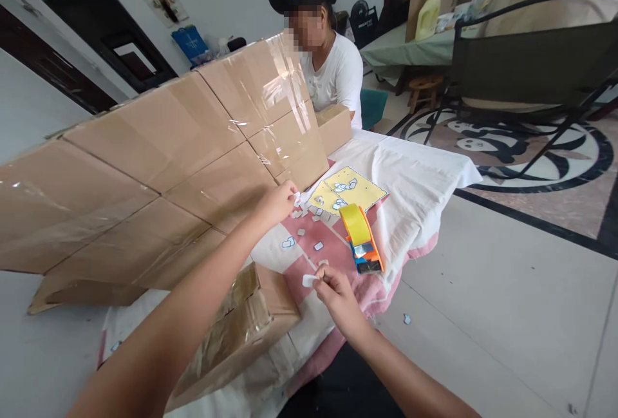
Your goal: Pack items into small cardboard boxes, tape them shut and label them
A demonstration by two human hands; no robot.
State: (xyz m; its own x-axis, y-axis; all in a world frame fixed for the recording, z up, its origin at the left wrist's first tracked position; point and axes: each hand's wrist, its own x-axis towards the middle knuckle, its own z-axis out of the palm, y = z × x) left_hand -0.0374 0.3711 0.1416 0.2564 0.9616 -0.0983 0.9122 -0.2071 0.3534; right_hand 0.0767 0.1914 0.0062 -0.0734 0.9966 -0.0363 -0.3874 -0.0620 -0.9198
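My left hand [277, 204] reaches past the tall carton wall, fingers pinched at a small white piece [297, 198] above a scatter of similar flat pieces [316, 212]. Nearer to me, my right hand [335, 288] grips another flat white piece [309, 281] between thumb and fingertips. A tape dispenser [356, 228] with a yellow roll and orange frame lies just beyond the right hand. Behind it is a yellow patch [371, 190] with white shapes outlined in blue. What the white pieces are made of, I cannot tell.
Taped cardboard cartons [207, 128] form a wall on the left. A lower carton [277, 299] stands close in front of me. The cloth-covered table [410, 167] ends at the right, above tiled floor. Across it sits a person [338, 70] in a white shirt; a folding chair [521, 64] stands beyond.
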